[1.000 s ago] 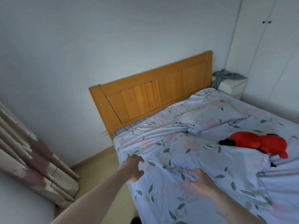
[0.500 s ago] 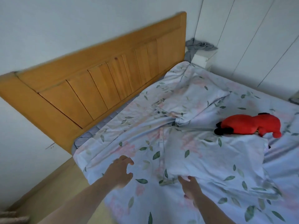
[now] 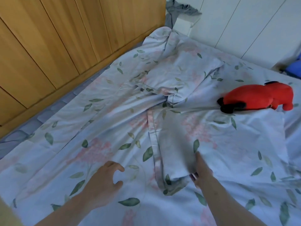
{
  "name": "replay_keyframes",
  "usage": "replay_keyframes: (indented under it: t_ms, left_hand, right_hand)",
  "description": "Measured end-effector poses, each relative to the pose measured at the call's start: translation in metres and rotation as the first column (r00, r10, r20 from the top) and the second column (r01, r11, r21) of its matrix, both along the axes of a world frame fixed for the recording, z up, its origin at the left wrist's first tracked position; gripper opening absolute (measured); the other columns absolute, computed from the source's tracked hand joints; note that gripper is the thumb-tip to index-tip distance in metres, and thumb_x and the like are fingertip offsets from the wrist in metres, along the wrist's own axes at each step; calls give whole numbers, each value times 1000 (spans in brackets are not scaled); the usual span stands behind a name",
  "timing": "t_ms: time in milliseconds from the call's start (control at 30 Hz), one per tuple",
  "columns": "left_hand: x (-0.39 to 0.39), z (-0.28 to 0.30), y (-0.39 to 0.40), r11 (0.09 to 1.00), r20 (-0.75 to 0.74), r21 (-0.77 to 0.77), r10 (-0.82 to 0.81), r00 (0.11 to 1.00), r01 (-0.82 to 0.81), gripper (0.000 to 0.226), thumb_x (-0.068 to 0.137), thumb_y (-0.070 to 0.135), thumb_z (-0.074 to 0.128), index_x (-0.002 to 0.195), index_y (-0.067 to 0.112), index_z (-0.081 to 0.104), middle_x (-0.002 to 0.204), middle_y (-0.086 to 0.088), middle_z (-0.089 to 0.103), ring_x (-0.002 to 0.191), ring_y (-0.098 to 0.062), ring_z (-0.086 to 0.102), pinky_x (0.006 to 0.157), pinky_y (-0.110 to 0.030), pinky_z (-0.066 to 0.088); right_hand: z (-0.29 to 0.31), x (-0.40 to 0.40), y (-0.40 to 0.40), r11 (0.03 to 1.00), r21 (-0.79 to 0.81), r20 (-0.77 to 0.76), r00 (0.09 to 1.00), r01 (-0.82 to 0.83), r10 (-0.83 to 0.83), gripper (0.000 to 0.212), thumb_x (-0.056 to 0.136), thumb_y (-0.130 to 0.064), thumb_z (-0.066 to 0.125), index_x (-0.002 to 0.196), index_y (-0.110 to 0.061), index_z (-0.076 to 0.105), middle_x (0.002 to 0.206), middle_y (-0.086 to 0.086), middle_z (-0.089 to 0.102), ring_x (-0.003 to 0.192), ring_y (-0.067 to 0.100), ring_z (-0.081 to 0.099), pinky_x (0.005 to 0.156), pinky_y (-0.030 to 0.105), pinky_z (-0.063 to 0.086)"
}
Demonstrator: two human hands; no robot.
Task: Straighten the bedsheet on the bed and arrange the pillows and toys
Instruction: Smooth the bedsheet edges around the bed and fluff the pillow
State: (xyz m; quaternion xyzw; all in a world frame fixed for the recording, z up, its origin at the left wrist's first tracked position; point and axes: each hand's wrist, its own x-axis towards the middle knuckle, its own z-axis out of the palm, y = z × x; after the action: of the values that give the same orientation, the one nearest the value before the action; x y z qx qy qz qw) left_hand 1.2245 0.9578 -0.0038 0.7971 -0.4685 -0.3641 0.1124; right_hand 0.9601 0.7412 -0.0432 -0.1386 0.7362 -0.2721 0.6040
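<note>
Pinching the near pillow (image 3: 216, 144) corner with right hand (image 3: 201, 172), left hand (image 3: 104, 181) spread and empty — risks dragging the bedsheet (image 3: 101, 128) into fresh wrinkles, tipping the red toy (image 3: 259, 98).

We see a pale blue cotton bedsheet (image 3: 101, 128) printed with green leaves and faint pink flowers. At two o'clock lies a bright red plush toy (image 3: 259, 97) with black patches. At eleven o'clock, the slatted wooden headboard (image 3: 65, 38) is honey-orange; the quilted mattress edge (image 3: 24, 132) below is grey-blue.
</note>
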Motion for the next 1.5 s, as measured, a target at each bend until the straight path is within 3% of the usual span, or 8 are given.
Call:
replay_keyframes:
  t_ms: [367, 533, 600, 767, 967, 1100, 1267, 1500]
  left_hand:
    - [-24, 40, -59, 981, -242, -171, 45, 969, -88, 70, 79, 48, 77, 138, 45, 40, 140, 23, 40, 125, -3, 50, 88, -23, 46]
    - [-56, 104, -77, 773, -859, 396, 503, 99, -496, 69, 70, 69, 76, 125, 28, 70, 123, -1, 70, 101, -26, 71, 90, -45, 54]
    - [-65, 114, -64, 756, -867, 443, 498, -16, -482, 54, 87, 58, 66, 123, 20, 74, 121, -9, 73, 109, -28, 71, 97, -45, 51]
    - [-66, 84, -28, 661, -750, 403, 635, 186, -633, 34, 88, 25, 73, 117, 8, 74, 106, -16, 76, 99, -34, 73, 85, -42, 57]
    - [-59, 19, 24, 592, -559, 461, 772, 301, -661, 22, 84, 11, 78, 104, 3, 72, 85, -14, 78, 79, -30, 74, 62, -32, 53]
    - [-45, 0, 28, 593, -568, 470, 770, 290, -653, 17, 85, 8, 75, 100, 2, 73, 80, -12, 78, 79, -29, 74, 65, -33, 54]
    - [-35, -16, 27, 594, -598, 514, 765, 237, -618, 22, 86, 13, 69, 105, 2, 74, 95, -20, 77, 92, -37, 73, 79, -40, 57]
    - [-30, -42, 35, 559, -608, 523, 773, 178, -643, 20, 87, 15, 68, 103, 6, 74, 99, -18, 77, 95, -37, 71, 87, -43, 55]
  right_hand:
    - [138, -18, 12, 609, -679, -490, 871, -410, 40, 20, 89, -11, 50, 72, 0, 51, 57, 1, 48, 49, 9, 41, 44, 22, 34]
    - [182, -35, 83, 613, -729, -310, 945, -304, 101, 21, 91, 1, 55, 82, -13, 68, 74, -9, 70, 74, 11, 62, 70, 27, 50]
    - [174, -46, 120, 690, -660, -279, 950, -297, 143, 23, 91, 5, 58, 98, -11, 73, 84, 1, 75, 79, 13, 66, 74, 29, 52]
    - [118, -65, 187, 804, -220, -539, 756, -552, 372, 29, 92, -7, 62, 64, -6, 56, 51, 4, 48, 48, 14, 46, 52, 34, 43]
    - [88, -66, 228, 423, 386, -550, 163, -820, 819, 32, 88, -55, 55, 78, -26, 64, 88, -7, 69, 84, 15, 63, 74, 28, 47]
    - [109, -36, 187, 536, -82, -771, 394, -840, 500, 9, 87, -41, 67, 96, -41, 64, 98, -19, 68, 97, 9, 66, 83, 27, 52]
    - [119, 51, 120, 243, -448, -784, 509, -860, 355, 62, 98, -35, 57, 155, -33, 32, 164, -14, 21, 152, 7, 13, 121, 29, 17]
    - [-16, -33, 145, 220, 464, -677, -184, -858, 712, 87, 88, -79, 3, 159, -32, -12, 167, -9, -18, 154, 19, -16, 123, 53, -5]
